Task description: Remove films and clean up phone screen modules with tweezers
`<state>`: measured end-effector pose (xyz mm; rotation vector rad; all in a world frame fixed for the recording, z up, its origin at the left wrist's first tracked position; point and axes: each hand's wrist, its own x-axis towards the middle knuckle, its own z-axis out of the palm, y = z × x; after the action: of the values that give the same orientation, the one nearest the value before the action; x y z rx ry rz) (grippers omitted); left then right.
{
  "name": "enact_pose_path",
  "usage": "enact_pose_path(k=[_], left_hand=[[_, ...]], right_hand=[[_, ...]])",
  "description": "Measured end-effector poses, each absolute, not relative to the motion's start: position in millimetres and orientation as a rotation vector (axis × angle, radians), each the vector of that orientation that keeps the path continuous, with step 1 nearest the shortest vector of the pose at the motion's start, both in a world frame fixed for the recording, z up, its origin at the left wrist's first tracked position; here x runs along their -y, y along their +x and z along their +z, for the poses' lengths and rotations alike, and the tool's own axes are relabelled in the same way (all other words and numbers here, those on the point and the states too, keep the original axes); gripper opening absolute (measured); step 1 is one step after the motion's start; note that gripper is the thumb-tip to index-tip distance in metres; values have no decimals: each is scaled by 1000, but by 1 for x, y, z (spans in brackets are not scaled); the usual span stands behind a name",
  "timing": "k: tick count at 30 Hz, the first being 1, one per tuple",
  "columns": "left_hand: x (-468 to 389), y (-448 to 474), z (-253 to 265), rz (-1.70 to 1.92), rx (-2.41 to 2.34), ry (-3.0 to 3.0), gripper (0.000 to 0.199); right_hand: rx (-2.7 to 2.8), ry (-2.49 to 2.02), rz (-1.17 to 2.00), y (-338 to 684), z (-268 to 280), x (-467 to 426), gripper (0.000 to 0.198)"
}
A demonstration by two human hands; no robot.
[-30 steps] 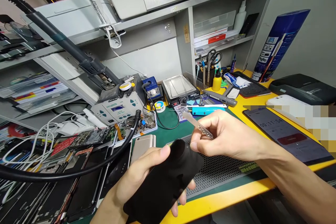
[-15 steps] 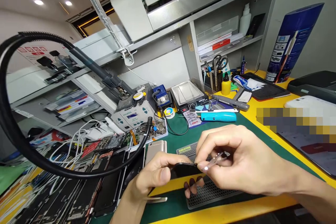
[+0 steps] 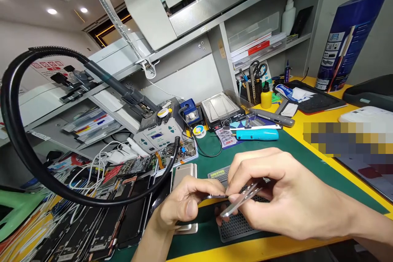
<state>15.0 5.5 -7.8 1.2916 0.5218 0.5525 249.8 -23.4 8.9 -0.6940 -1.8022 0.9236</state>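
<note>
My left hand (image 3: 182, 200) is closed on a dark, thin, phone-like panel (image 3: 211, 197), seen nearly edge-on, with its fingertips partly hidden beneath. My right hand (image 3: 276, 192) keeps metal tweezers (image 3: 241, 201) tucked in its fingers, their tips pointing down and left. Its thumb and index finger pinch at the panel's right edge; any small part between them is too small to make out. Below the hands lies a grey perforated mat (image 3: 239, 227) on the green work mat (image 3: 307, 168). A gold phone (image 3: 186, 172) rests behind my left hand.
Several dark phone screens (image 3: 101, 213) and white cables crowd the left side. A black hose (image 3: 92, 200) loops over them from the grey hot-air station (image 3: 158, 135). A teal screwdriver (image 3: 257, 134) lies behind my right hand. A large phone (image 3: 368, 176) lies at right.
The panel has tilted, showing a thinner edge. The tweezers have swung so more of their length shows, tips lower and further left. The camera view has shifted slightly.
</note>
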Motion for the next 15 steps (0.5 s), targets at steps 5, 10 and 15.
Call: enact_pose_path(k=[5, 10, 15], left_hand=[[-6, 15, -6, 570, -547, 1336, 56], [-3, 16, -7, 609, -505, 1294, 53], [-3, 16, -7, 608, -446, 1270, 47]], right_hand=[[1796, -687, 879, 251, 6, 24, 19], [1773, -657, 877, 250, 4, 23, 22], [1760, -624, 928, 250, 4, 23, 19]])
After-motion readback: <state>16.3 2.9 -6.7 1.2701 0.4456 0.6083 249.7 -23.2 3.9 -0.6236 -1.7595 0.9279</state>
